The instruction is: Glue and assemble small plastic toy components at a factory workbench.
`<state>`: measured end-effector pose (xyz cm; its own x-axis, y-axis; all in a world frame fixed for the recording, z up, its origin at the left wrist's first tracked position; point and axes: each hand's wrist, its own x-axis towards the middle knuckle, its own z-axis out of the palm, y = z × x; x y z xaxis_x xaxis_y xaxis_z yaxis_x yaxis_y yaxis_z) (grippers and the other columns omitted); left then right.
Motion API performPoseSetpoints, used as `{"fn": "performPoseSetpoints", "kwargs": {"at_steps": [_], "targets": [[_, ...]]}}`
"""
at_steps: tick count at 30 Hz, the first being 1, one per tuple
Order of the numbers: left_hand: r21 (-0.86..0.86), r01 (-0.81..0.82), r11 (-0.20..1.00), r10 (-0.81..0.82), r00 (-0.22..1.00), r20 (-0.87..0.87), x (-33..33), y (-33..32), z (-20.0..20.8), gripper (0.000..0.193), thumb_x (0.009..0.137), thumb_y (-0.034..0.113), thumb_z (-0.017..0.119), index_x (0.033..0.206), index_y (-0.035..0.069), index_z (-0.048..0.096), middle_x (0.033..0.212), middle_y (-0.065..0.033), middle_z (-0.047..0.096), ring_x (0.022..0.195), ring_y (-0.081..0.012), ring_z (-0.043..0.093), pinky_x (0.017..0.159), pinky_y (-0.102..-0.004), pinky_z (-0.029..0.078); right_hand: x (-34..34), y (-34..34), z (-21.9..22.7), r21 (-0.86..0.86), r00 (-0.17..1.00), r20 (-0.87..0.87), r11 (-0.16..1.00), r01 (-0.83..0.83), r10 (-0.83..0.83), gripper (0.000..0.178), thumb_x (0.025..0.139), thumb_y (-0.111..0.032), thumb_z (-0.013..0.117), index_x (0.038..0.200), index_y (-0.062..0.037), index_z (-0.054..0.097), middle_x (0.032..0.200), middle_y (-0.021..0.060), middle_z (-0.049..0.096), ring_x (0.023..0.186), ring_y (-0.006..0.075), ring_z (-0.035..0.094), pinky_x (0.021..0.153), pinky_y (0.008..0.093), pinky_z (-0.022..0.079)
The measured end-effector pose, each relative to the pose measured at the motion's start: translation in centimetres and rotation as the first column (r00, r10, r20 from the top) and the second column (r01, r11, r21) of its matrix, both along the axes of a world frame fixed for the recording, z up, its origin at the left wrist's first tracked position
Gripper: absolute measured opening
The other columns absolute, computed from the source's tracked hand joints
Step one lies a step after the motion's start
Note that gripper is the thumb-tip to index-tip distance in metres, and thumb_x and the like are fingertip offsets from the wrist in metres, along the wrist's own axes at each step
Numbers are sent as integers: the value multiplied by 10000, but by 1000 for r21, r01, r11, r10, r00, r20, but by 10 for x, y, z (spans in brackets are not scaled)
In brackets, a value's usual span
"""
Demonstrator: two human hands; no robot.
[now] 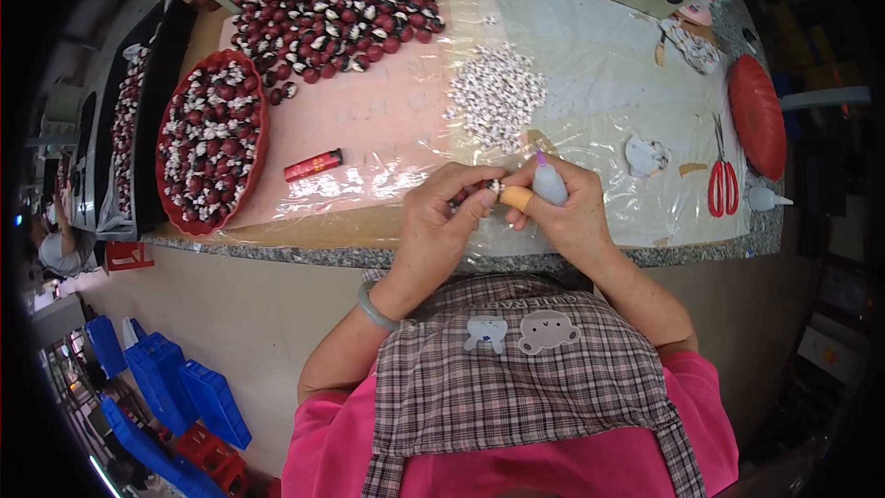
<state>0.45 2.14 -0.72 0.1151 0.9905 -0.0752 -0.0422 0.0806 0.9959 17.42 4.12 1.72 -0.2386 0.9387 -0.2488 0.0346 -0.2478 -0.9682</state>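
Note:
My left hand (435, 217) is closed around a small dark red, black and white ornament (470, 194), held just above the table's near edge. Fingers hide most of that piece. Against it rests the thumb of my right hand (583, 217), which wears a tan finger cot (517, 197). A small translucent squeeze bottle (550, 186) with a purple tip is gripped in the right hand, tip pointing away from me. Just beyond both hands lies a heap of tiny white pieces (498, 97) with dark specks.
A large pile of red, black and white ornaments (336, 9) fills the far left. A red scalloped tray (261, 120) of them stands nearer. Also on the plastic-covered table are a red lighter (313, 165), red-handled scissors (724, 189), another squeeze bottle (767, 199) and a red dish (758, 118).

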Motion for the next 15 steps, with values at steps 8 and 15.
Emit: {"fn": "performPoseSetpoints", "kwargs": {"at_steps": [8,15], "targets": [[-284,23,959,134,843,521,-41,39,16,97,932,140,544,966,55,576,878,-48,612,779,-103,593,588,-202,437,10,14,14,75,996,-84,997,0,6,170,855,4,643,1025,7,632,871,52,623,647,82,590,556,212,500],[431,-111,895,388,671,-632,-103,110,-1,273,834,86,631,1098,27,599,918,-150,654,751,-263,633,668,-356,504,21,11,7,28,997,1,997,-71,71,137,869,-9,637,1003,20,624,834,52,623,644,86,579,563,214,489]]}}
